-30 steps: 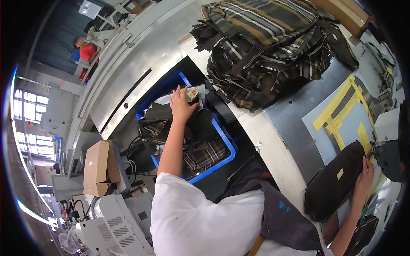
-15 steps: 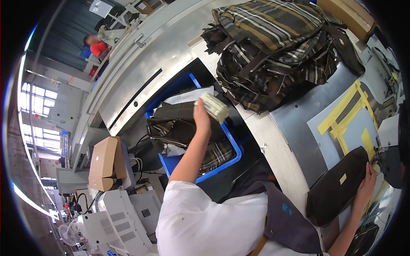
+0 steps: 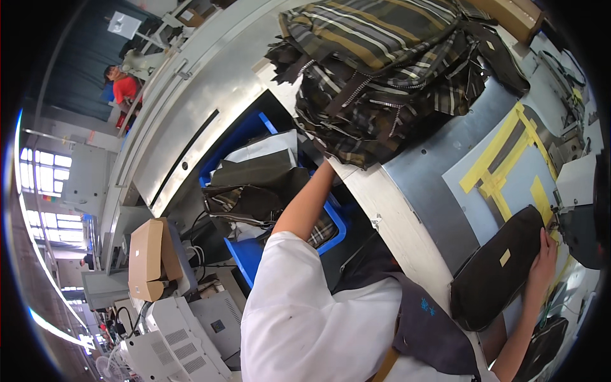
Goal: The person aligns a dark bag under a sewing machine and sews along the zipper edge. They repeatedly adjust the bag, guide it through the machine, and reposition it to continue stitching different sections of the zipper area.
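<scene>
At the worktop's right edge, right hand (image 3: 541,267) lies flat, fingers together, on dark panel (image 3: 499,270). Left hand hidden under plaid pile (image 3: 388,70) above blue bin (image 3: 254,251); grip unclear.

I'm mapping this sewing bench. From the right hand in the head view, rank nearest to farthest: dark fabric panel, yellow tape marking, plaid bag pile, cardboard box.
1. Dark fabric panel, under the right hand.
2. Yellow tape marking, just above.
3. Plaid bag pile, top centre.
4. Cardboard box, far left.
</scene>
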### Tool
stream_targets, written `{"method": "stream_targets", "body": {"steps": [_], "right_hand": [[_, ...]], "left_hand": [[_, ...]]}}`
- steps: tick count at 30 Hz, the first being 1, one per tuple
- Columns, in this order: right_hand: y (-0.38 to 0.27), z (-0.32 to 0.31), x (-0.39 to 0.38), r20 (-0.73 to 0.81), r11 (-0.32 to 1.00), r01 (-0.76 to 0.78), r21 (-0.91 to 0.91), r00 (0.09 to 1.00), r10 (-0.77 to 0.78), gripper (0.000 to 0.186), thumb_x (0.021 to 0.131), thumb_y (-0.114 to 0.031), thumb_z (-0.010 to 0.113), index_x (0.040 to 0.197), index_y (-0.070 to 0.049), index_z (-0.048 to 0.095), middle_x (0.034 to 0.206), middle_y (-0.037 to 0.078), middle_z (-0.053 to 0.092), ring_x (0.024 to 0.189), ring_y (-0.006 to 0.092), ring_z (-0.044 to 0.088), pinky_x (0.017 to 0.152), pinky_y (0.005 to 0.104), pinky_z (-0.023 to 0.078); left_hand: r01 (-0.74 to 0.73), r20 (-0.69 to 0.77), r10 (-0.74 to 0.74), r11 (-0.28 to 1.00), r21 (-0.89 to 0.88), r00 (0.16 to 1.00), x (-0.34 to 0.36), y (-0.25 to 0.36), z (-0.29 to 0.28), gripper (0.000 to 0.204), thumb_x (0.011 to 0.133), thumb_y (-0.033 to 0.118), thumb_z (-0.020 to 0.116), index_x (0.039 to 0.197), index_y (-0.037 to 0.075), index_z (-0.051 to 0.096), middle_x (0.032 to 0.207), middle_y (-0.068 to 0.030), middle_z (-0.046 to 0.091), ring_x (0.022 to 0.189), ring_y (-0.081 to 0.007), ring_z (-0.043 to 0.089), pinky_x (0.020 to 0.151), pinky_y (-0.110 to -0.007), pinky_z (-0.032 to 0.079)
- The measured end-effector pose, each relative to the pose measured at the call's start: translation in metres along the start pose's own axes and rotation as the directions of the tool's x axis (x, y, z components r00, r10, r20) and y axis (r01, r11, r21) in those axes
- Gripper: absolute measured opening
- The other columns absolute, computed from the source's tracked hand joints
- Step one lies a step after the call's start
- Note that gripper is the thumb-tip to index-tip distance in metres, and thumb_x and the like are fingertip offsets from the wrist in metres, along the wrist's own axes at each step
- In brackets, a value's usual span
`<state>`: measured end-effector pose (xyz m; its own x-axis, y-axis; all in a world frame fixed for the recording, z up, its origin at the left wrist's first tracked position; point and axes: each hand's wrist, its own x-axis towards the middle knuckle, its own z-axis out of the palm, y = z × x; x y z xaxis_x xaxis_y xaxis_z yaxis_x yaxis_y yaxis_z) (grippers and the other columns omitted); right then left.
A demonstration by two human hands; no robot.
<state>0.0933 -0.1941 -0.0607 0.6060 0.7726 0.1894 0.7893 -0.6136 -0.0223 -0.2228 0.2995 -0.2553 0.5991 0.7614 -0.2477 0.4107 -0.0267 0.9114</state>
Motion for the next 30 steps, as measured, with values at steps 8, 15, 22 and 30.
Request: {"method": "stream_targets", "body": {"steps": [8,15,22,30], "right_hand": [[-0.001,-0.004,-0.002,0.016,0.999,-0.020,-0.030,1.000,0.021,0.056,0.083,0.007,0.043,0.136,-0.011,0.050,0.122,0.016,0.053,0.114,0.0345,0.052,0.097,0.0411,0.042],[-0.006,-0.007,0.000,0.021,0.998,-0.015,-0.055,1.000,0.016,0.058,0.085,0.008,0.041,0.137,-0.013,0.048,0.124,0.014,0.053,0.116,0.0326,0.052,0.098,0.0393,0.041],[-0.021,-0.013,0.001,-0.005,0.999,-0.031,-0.034,1.000,0.030,0.063,0.078,0.013,0.043,0.135,-0.013,0.051,0.120,0.014,0.055,0.112,0.0338,0.053,0.094,0.0410,0.043],[-0.022,-0.014,0.003,-0.055,0.997,-0.056,-0.046,0.997,0.053,0.055,0.075,0.004,0.051,0.127,-0.013,0.056,0.118,0.007,0.057,0.108,0.0278,0.055,0.087,0.0387,0.050]], "left_hand": [[0.053,-0.013,-0.051,0.967,0.249,0.999,0.024,-0.011,0.000,0.037,0.084,0.033,0.064,0.107,0.004,0.062,0.102,-0.0152,0.066,0.090,-0.0293,0.065,0.079,-0.040,0.052],[0.010,0.004,-0.014,0.878,0.479,1.000,0.020,-0.015,0.003,0.037,0.083,0.032,0.065,0.107,0.004,0.063,0.103,-0.0161,0.066,0.092,-0.0320,0.065,0.083,-0.042,0.050],[-0.423,0.365,0.216,0.399,0.813,0.906,-0.034,-0.010,0.007,0.038,0.081,0.030,0.066,0.107,0.004,0.064,0.105,-0.0170,0.066,0.094,-0.0346,0.064,0.086,-0.044,0.049],[-0.268,0.862,-0.104,0.926,0.266,0.495,-0.202,0.232,-0.016,0.024,0.084,0.021,0.063,0.099,0.004,0.070,0.094,-0.0144,0.071,0.089,-0.0289,0.068,0.079,-0.035,0.051]]}}
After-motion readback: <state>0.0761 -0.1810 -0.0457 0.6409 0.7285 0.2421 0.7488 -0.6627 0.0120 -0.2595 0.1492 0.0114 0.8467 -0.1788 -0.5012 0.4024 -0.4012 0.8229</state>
